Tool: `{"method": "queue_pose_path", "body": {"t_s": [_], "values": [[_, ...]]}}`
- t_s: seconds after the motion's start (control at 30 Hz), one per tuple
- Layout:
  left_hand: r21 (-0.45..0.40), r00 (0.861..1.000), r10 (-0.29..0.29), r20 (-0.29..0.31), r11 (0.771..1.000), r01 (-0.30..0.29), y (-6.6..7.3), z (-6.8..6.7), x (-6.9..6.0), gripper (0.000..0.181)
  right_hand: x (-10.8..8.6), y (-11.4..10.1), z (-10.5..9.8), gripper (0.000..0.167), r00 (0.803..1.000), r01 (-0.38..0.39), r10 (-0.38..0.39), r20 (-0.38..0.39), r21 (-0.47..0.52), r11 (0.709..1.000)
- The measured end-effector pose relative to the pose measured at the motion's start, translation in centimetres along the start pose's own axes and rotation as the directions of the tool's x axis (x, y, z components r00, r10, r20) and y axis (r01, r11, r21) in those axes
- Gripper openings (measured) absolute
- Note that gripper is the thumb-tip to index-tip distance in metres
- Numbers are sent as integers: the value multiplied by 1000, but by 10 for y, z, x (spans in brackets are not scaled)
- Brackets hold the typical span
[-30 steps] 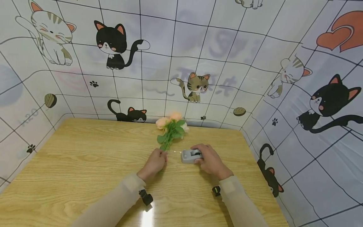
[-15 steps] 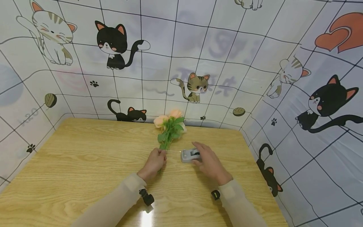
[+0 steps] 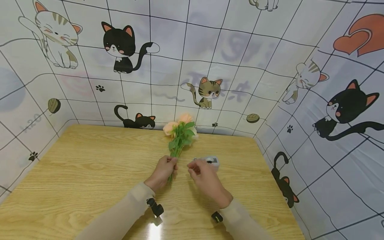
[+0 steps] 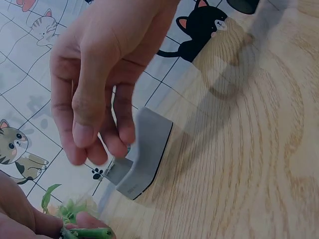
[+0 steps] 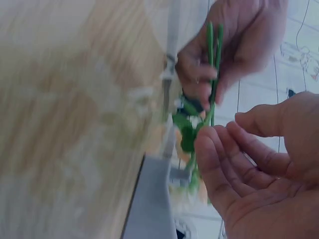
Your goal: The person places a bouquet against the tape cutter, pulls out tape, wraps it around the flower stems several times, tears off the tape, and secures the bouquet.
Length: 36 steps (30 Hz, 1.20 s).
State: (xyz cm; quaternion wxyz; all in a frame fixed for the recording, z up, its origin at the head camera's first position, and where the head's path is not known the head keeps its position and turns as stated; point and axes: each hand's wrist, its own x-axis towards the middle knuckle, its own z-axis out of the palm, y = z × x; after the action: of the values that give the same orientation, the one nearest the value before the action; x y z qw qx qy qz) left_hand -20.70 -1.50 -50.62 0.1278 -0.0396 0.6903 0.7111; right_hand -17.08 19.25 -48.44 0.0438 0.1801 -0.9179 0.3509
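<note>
My left hand (image 3: 163,170) grips the green stems (image 5: 215,59) of a bunch of peach and white flowers (image 3: 170,128). The blooms point away toward the wall, and the cut stem ends stick out below the fist. Just right of it, my right hand (image 3: 207,180) hovers with loosely bent fingers, the thumb apart from the fingertips in the right wrist view. Behind this hand a grey tape dispenser (image 3: 214,161) stands on the table, partly covered in the head view. The left wrist view shows its side (image 4: 152,144) beyond the fingers. Whether tape sticks to the fingers, I cannot tell.
The wood-grain table (image 3: 99,160) reaches back to a wall sheet (image 3: 168,40) printed with cats and grid lines. A second sheet side (image 3: 336,160) rises along the right edge. Both wrists carry small black cameras (image 3: 155,208).
My right hand has let go of the tape dispenser and moved left, in front of it, toward the stems. The left hand keeps its grip, and the flowers have shifted slightly.
</note>
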Motion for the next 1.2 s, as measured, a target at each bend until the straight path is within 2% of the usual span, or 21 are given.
{"method": "queue_pose_path", "body": {"t_s": [0.17,0.27,0.37,0.43,0.5,0.6,0.67,0.77,0.9,1.03,1.2], "values": [[33,1000,10,4,999,-10,0,-1,0,33,1,-9,11,26,991,-86,72,109,126,988],[46,1000,-16,2,999,16,2,0,-2,39,4,-13,18,30,983,-125,89,161,229,965],[55,1000,-26,-6,998,26,-1,0,3,43,7,-16,25,33,973,-177,109,203,359,916],[67,1000,-25,9,997,24,-16,-5,18,47,9,-17,28,35,966,-213,121,230,435,875],[68,1000,-17,14,998,16,-22,-6,23,50,11,-17,31,37,958,-245,132,255,487,839],[64,999,-20,29,998,18,-23,-7,25,51,12,-19,32,39,945,-296,163,285,529,795],[45,999,-31,20,999,30,-10,-4,12,49,13,-20,33,40,937,-324,179,301,554,767],[28,999,-47,17,999,47,1,-1,2,46,13,-21,33,41,926,-360,201,320,583,729],[9,999,-43,26,999,42,4,-1,0,44,13,-17,33,43,915,-392,224,335,611,688],[-27,998,0,65,1000,1,-4,-5,5,44,14,-14,33,43,909,-410,242,340,624,665],[-51,997,-8,82,999,12,-4,-5,6,41,16,-13,33,40,904,-424,259,339,642,639]]}}
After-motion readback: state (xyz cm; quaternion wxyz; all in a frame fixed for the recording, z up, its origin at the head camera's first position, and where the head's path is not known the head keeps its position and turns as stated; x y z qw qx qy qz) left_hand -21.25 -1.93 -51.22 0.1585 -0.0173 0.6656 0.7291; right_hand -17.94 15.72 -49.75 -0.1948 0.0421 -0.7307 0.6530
